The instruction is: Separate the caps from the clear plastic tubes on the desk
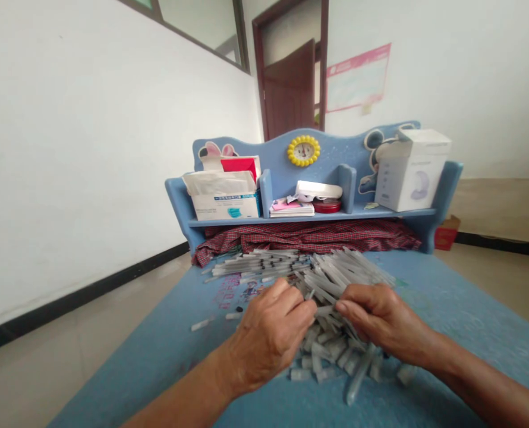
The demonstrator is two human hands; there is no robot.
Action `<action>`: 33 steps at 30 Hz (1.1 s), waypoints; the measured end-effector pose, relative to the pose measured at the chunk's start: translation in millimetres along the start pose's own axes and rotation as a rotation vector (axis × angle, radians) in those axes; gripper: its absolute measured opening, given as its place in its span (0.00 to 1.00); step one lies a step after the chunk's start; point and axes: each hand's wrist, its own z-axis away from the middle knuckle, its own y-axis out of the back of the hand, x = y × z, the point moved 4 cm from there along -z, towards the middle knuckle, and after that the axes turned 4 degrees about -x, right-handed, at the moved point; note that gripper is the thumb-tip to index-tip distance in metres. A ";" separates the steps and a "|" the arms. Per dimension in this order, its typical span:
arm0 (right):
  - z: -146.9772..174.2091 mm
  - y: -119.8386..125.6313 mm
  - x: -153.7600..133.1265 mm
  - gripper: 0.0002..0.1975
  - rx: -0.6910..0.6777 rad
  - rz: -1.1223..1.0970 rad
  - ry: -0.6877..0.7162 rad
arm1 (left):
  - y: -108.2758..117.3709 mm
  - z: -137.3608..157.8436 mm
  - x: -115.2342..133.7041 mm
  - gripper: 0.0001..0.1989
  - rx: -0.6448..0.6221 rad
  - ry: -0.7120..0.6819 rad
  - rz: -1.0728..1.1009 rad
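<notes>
A short translucent plastic tube (325, 310) spans the small gap between my two hands. My left hand (277, 330) is closed, with its fingertips hidden, at the tube's left end. At the other end, my right hand (375, 318) pinches it between thumb and curled fingers. Below them lies a heap of short translucent tube pieces (324, 359), one longer piece (357, 380) among them. Just beyond my hands is a pile of long translucent tubes (351, 270). Thin tubes with dark bands (262, 263) lie to its left.
The blue desk (157, 362) has a raised shelf (229, 223) at its back. A mask box (229, 202), a yellow flower clock (304, 151), a red tin (327, 205) and a white box (413, 172) are there. A checked cloth (309, 236) is bunched below. Loose pieces (202, 324) lie left.
</notes>
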 end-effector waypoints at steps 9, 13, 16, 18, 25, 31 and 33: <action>2.8 -1.3 -14.0 0.16 -0.089 -0.235 -0.135 | 2.9 15.4 9.7 0.07 0.172 -0.049 0.019; 2.7 -5.5 -11.4 0.24 -0.179 -0.224 -0.089 | 6.4 17.8 14.6 0.07 0.273 -0.087 0.003; 4.1 -6.3 -10.6 0.24 -0.196 -0.169 -0.026 | 5.6 18.2 15.7 0.04 0.298 -0.085 0.035; 5.9 -5.1 -12.5 0.22 -0.190 -0.125 -0.001 | 6.6 17.8 15.8 0.05 0.306 -0.079 0.087; 13.8 -3.8 -27.9 0.17 -0.263 0.037 0.134 | 3.7 14.9 1.9 0.08 -0.231 0.158 0.742; 22.7 -7.6 -38.5 0.17 -0.293 0.257 0.254 | -7.6 24.5 -3.5 0.08 -0.633 0.402 1.332; 23.7 -8.5 -39.1 0.16 -0.296 0.281 0.276 | -9.5 24.5 -3.0 0.09 -0.674 0.392 1.364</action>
